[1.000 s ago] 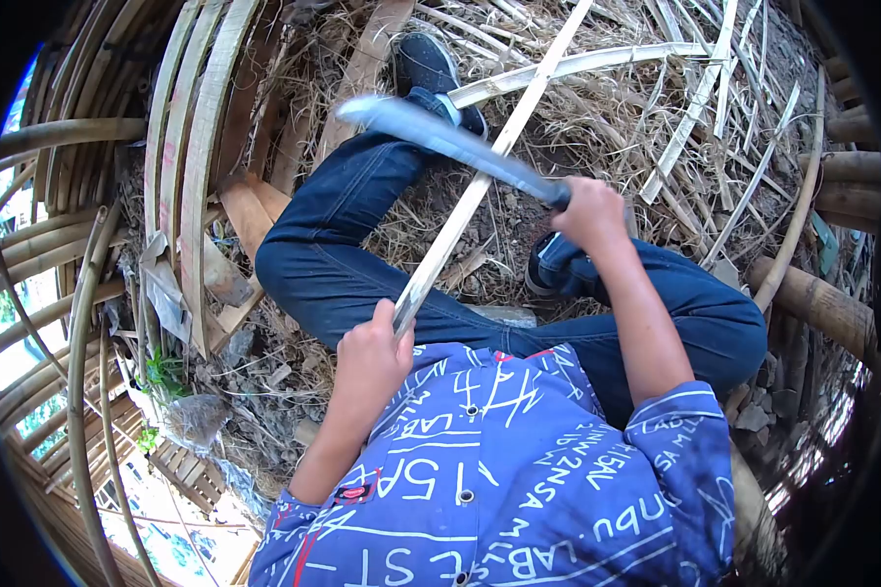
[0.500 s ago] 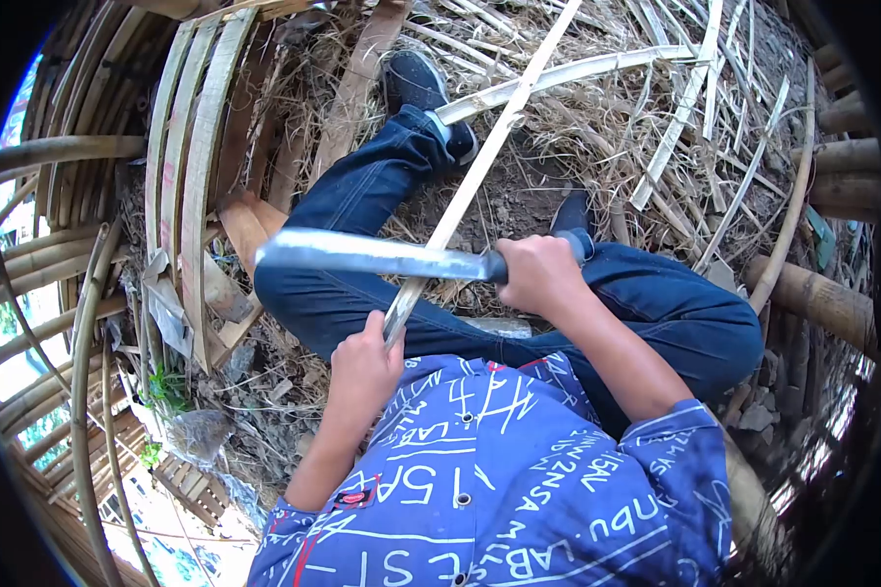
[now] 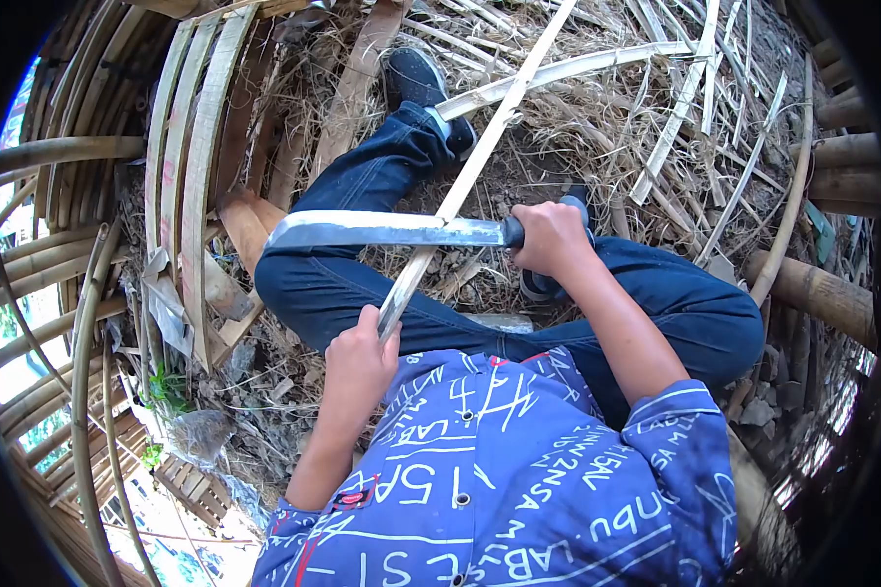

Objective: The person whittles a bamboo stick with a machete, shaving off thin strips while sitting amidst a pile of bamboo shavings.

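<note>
My left hand is closed round the near end of a long pale bamboo strip, which slants up and away past my feet. In my right hand is the dark handle of a machete. Its broad blade points left and lies across the strip, a little beyond my left hand. Whether the edge bites into the strip I cannot tell. My crossed legs in dark jeans are under both.
Another pale strip crosses beyond the long one. Shavings and split strips litter the ground ahead. Upright slats and bamboo poles stand at the left. A thick bamboo pole lies at the right.
My right hand and the machete have moved away from my body and slightly right along the strip. My left hand and the strip's near end have shifted slightly left.
</note>
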`<state>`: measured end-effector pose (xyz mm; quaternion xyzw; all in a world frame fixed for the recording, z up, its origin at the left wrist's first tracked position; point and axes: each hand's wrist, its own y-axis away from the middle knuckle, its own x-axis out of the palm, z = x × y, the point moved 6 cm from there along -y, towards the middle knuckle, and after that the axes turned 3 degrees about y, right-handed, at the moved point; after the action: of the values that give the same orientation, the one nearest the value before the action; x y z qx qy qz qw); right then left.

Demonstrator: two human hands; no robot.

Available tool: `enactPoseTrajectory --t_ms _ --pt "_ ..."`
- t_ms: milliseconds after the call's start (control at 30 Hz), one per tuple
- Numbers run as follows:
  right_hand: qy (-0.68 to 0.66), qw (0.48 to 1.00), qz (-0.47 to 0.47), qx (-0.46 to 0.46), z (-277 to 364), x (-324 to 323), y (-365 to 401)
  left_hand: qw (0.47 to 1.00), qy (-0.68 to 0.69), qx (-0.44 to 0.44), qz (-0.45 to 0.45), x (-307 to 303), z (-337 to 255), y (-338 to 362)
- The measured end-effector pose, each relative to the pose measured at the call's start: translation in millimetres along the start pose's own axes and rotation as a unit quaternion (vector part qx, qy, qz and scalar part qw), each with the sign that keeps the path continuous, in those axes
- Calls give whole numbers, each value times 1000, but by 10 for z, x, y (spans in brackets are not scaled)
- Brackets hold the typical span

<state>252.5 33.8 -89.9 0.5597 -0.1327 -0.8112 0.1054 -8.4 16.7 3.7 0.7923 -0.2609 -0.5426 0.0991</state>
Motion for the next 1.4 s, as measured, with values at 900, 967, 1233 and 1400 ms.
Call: enactPoseTrajectory --t_ms 900,967,1233,1400 --pt "13 989 39 140 -401 -218 -147 1000 21 -3 1 12 85 146" --pt "-2 977 -21 212 -1007 -252 -240 997 69 -18 3 25 128 256" --pt "64 980 -43 185 -1148 -230 -379 999 42 -23 -4 8 123 223" --pt "6 994 -33 105 -493 -387 -114 998 57 -15 -1 -103 27 91"
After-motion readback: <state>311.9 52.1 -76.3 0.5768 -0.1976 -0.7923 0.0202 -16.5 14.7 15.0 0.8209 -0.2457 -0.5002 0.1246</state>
